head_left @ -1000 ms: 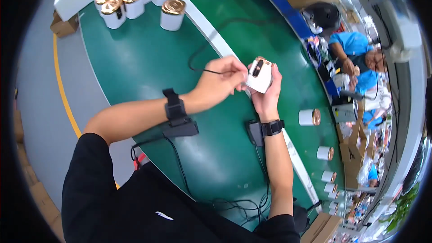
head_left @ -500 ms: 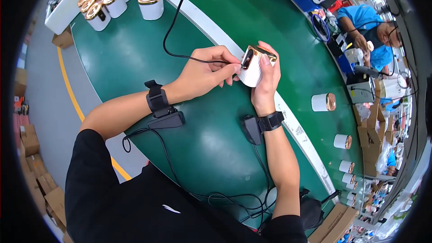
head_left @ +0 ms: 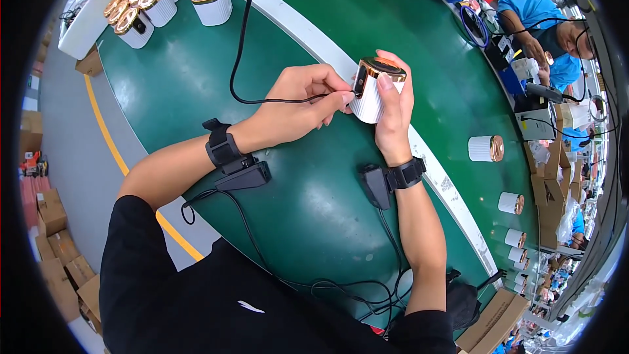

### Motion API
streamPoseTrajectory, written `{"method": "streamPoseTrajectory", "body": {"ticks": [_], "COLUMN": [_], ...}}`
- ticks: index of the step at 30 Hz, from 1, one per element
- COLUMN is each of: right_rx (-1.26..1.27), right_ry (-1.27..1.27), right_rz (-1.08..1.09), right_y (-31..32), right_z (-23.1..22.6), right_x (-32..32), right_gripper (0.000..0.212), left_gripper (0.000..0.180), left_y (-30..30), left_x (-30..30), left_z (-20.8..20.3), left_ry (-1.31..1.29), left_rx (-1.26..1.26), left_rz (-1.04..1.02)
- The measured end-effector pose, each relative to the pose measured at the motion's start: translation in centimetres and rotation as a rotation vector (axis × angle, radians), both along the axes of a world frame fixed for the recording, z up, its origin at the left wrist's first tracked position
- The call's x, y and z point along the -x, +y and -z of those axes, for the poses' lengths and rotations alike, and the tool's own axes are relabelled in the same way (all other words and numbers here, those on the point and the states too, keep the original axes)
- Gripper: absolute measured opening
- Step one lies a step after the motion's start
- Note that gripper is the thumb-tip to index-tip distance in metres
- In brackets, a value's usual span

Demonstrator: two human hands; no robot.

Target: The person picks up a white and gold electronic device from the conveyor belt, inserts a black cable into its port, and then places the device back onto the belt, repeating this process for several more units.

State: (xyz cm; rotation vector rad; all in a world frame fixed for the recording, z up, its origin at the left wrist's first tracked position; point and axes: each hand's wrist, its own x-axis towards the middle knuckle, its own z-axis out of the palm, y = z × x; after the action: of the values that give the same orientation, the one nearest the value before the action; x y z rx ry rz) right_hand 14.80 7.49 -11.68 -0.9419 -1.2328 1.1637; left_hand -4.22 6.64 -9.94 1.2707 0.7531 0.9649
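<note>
My right hand [head_left: 395,115] is wrapped round a small white ribbed canister-like device [head_left: 368,108] with a shiny gold lid, held tilted above the table. A dark panel [head_left: 361,78] runs down the device's left side. Between the thumb and fingers of my left hand [head_left: 303,103] is the end of a thin black cable [head_left: 242,59], touching the bottom of that panel. The fingertips hide the plug, so how deep it sits cannot be made out. An orange patch shows on the lid.
Several similar devices [head_left: 157,5] stand at the far left beside a white foam box [head_left: 82,29]. A white rail [head_left: 295,23] divides the table from a green conveyor-like surface [head_left: 452,105] carrying more devices. Black cables [head_left: 354,288] lie near me. A co-worker [head_left: 540,33] sits across.
The device has turned more upright in my right hand, and orange now shows on its lid. My left hand stays at the panel with the cable end. The whole view has shifted slightly.
</note>
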Motion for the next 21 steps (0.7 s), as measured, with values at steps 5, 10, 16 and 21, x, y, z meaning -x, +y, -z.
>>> {"method": "streamPoseTrajectory", "body": {"ticks": [5, 10, 16, 21], "right_rx": [-0.002, -0.016, -0.035, 0.011], "right_ry": [-0.066, -0.129, -0.236, -0.166], "right_rz": [0.008, 0.041, 0.040, 0.077], "right_y": [-0.1, -0.3, -0.2, -0.7], "right_z": [0.1, -0.1, 0.1, -0.7], "right_x": [0.3, 0.2, -0.6, 0.2], "right_gripper": [0.042, 0.043, 0.047, 0.046], "left_gripper": [0.009, 0.005, 0.007, 0.009], "left_y": [-0.1, 0.1, 0.1, 0.2], "left_x": [0.3, -0.4, -0.6, -0.7], "left_z": [0.1, 1.4, 0.2, 0.5], "left_ry": [0.048, -0.013, -0.009, -0.046], "left_rx": [-0.057, -0.198, 0.011, 0.023], "left_rz": [-0.010, -0.034, 0.039, 0.008]}}
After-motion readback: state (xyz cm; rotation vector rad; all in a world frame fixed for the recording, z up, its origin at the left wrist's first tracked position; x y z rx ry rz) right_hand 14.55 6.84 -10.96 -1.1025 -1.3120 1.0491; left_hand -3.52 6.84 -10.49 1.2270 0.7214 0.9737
